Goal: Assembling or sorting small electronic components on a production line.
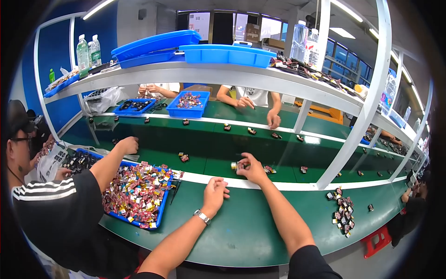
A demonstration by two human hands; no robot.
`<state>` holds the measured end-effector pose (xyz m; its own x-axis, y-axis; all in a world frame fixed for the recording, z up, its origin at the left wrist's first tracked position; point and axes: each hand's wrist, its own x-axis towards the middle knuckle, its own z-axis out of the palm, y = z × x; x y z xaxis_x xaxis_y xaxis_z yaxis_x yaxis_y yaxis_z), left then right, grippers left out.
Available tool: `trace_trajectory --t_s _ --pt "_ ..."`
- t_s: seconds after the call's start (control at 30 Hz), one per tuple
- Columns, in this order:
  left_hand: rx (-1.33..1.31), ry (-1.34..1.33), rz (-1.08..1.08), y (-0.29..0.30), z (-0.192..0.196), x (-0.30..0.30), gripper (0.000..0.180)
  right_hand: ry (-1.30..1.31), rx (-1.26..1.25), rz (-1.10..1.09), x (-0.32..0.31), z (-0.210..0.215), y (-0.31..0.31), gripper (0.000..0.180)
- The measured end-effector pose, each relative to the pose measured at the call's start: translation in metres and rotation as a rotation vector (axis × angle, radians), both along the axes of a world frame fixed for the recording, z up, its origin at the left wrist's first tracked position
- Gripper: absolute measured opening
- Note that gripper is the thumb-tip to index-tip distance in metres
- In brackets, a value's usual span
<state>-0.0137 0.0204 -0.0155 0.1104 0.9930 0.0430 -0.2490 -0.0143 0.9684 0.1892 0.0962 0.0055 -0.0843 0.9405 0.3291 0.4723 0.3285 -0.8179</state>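
My right hand [253,169] reaches over the white strip at the belt edge, thumb and fingers closed on a small electronic part [234,165] with a pale yellow and white end. Motion blurs that part. My left hand [215,195], with a metal-banded wristwatch [201,216], hovers over the green tabletop [232,228]. Its fingers are curled in, and whatever they may hold is hidden. Right of my right hand, another small part [269,170] lies on the green belt [290,160]. One more part cluster [184,157] rests on the belt further left.
At left, a blue tray [163,204] is heaped with small red, white and yellow parts; a co-worker's arm [109,162] extends beyond it. A loose pile of parts [344,211] lies at right. Across the belt are other people's hands. A white post [348,135] and shelf [223,69] frame the bench.
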Motion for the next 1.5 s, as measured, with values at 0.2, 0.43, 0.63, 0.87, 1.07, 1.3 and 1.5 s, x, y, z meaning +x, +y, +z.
trace_trajectory --t_s 0.2,0.43,0.63,0.87,1.07,1.3,1.5 --pt "-0.237 -0.099 -0.662 0.003 0.018 -0.021 0.033 -0.241 -0.019 0.321 -0.017 0.066 -0.117 0.074" --pt "-0.162 -0.088 -0.625 -0.016 0.023 -0.005 0.040 -0.300 0.250 0.156 -0.007 0.031 -0.146 0.040" --pt "-0.113 -0.014 -0.569 -0.022 0.025 0.001 0.039 -0.424 0.405 0.075 -0.006 0.026 -0.140 0.019" --pt "-0.100 -0.005 -0.582 -0.020 0.025 -0.001 0.034 -0.368 0.361 0.121 -0.004 0.019 -0.138 0.009" --pt "-0.071 -0.088 -0.689 -0.017 0.023 -0.003 0.034 -0.272 0.230 0.084 -0.004 0.018 -0.139 0.009" --pt "-0.117 -0.063 -0.658 -0.014 0.016 -0.007 0.031 -0.172 0.187 0.176 -0.008 0.023 -0.142 0.010" --pt "-0.119 -0.093 -0.666 -0.015 0.017 -0.004 0.027 -0.154 0.225 0.078 -0.012 0.013 -0.143 0.011"
